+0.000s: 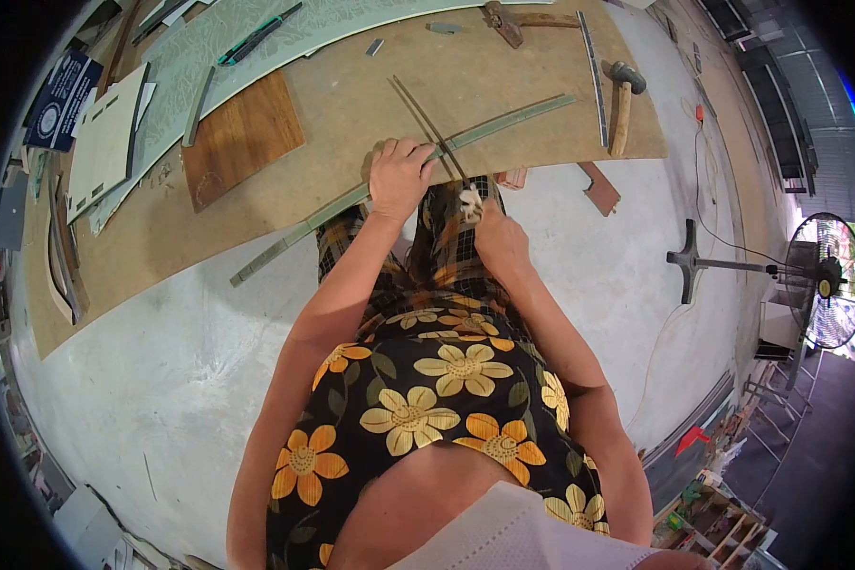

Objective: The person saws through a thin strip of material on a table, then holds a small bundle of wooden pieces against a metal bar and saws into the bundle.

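Note:
A long narrow green strip (304, 228) lies slantwise across the brown board's front edge, its lower left end sticking out over the floor. My left hand (401, 176) is closed on the strip near its middle, pressing it against the board. My right hand (500, 236) is wrapped round the pale handle end of a thin saw (432, 126). The saw's long dark blade crosses the strip just right of my left hand and points up and left over the board. Most of the handle is hidden in my fingers.
On the brown board (541, 71) lie a hammer (623, 109), another hammer (508, 24), a metal strip (594, 76), a wood-grain panel (242, 138) and a green utility knife (256, 36) on a pale sheet. A standing fan (825, 280) is at the right.

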{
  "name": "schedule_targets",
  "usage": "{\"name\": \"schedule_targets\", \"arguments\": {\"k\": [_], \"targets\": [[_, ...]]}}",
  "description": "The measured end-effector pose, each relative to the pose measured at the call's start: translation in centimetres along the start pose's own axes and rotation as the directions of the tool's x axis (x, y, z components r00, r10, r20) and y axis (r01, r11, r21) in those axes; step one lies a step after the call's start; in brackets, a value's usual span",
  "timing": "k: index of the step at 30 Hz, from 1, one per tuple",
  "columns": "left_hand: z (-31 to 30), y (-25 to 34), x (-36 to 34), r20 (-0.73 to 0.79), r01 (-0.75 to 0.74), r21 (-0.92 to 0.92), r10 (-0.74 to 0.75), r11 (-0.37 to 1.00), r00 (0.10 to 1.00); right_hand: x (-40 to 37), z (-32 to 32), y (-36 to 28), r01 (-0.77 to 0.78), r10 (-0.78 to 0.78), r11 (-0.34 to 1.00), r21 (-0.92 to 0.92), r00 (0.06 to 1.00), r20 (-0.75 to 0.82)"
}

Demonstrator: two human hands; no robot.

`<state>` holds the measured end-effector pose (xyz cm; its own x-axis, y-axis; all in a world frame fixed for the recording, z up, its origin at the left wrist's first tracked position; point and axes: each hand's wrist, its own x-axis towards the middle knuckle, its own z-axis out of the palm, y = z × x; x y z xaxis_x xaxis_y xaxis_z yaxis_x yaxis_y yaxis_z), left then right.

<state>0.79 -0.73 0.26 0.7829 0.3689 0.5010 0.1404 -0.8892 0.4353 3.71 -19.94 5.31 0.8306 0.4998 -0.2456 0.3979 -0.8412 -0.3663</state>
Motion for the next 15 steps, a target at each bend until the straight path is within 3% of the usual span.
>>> {"name": "schedule_targets", "arguments": {"k": [6, 15], "targets": [[-0.1, 0.1, 0.0, 0.009, -0.003, -0.004, 0.003, 1.000, 1.000, 5.9, 1.1, -2.9, 0.130, -0.136, 0.987, -0.094, 0.989, -0.064], [0.1, 0.0, -0.3, 0.005, -0.006, 0.017, 0.006, 1.000, 1.000, -0.7, -0.9, 0.0, -0.055, 0.063, 0.993, -0.106, 0.995, 0.076]]}}
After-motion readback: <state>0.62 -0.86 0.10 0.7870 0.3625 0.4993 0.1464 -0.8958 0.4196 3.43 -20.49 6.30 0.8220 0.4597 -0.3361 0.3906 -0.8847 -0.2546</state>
